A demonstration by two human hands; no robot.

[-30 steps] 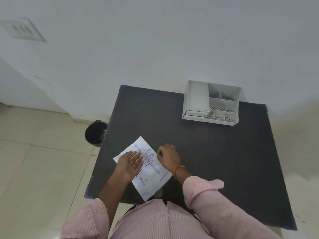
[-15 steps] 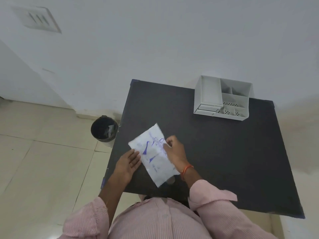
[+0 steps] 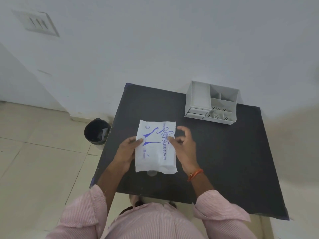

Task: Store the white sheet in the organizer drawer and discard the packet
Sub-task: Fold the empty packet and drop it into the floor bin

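Black table, packet between left hand and right hand

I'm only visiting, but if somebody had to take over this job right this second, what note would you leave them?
Left hand: pinches the left edge of the glove packet, thumb on top.
Right hand: thumb on the packet's right edge, fingers curled; whether it grips is unclear.
Packet: over the near middle of the black table.
Organizer: far right corner of the table, drawers shut.
Bin: on the floor, left of the table.
Done: nothing stored or discarded.
Left: take out the white sheet (none in view), put it in a drawer, drop the packet in the bin.
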